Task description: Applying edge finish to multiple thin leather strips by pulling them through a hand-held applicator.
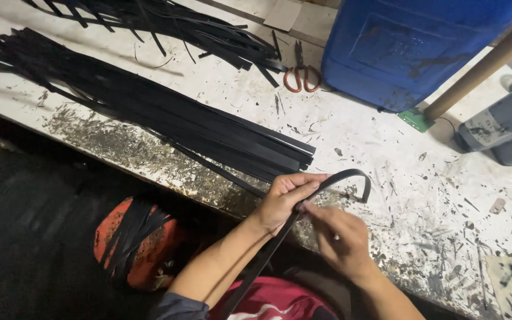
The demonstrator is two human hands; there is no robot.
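Black strap (339,178) near blue drum (410,47)

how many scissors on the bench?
1. The scissors, orange-handled, lie on the white table just left of the blue drum, by the ends of the far pile of black strips. More could be hidden under the strips.

Bright, even light is falling from above on the pale bench (386,148), leaving only soft shadows. The floor (25,237) below is sinking into darkness. The right hand (342,237) is blurring slightly; straight edges are bowing toward the corners.
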